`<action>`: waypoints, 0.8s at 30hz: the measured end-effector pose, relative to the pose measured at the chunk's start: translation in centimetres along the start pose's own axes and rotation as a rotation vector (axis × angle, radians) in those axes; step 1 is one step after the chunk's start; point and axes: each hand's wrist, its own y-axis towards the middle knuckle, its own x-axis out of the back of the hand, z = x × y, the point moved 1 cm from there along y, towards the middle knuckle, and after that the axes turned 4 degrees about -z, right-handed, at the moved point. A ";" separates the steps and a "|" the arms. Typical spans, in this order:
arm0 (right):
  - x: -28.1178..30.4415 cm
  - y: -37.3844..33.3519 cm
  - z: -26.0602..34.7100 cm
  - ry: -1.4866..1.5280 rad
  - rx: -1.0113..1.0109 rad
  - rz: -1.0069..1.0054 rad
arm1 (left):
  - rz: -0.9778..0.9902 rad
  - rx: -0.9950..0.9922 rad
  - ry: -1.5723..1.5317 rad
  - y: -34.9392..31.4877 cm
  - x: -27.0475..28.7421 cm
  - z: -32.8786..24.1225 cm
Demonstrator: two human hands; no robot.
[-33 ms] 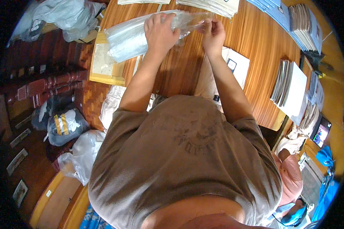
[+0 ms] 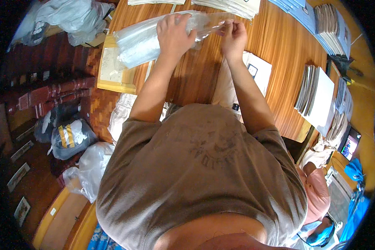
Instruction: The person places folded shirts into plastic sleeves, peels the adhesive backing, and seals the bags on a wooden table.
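Observation:
A stack of clear plastic bags [image 2: 138, 46] lies at the far left of the wooden table. My left hand [image 2: 174, 36] rests on top of it with the fingers spread, palm down. To the right, the fingers of my right hand [image 2: 234, 39] are pinched on the end of a clear plastic bag [image 2: 212, 23], which stretches from the stack toward them. Under my right forearm lies a folded cream garment [image 2: 225, 85], with a white sheet [image 2: 262, 75] bearing a dark-framed label beside it.
Stacks of white packets [image 2: 229, 6] line the far edge, with blue packets [image 2: 293, 8] beyond. Another upright stack [image 2: 314, 91] stands at the table's right. Filled plastic bags [image 2: 73, 139] sit on the left. A person in a pink top [image 2: 316, 187] is at lower right.
The pulled end of the plastic bag has shifted slightly near my right fingertips. My left hand has stayed almost still on the stack.

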 end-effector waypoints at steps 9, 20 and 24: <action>-0.1 0.2 0.6 -0.300 0.162 0.119 | 0.066 -0.177 0.090 0.4 0.6 -1.8; 2.7 1.4 2.8 -0.203 0.133 -0.067 | 0.245 -0.078 0.068 1.8 -1.1 -2.5; 3.0 1.5 4.2 -0.083 0.149 -0.156 | 0.185 -0.091 0.042 1.6 -1.3 -2.4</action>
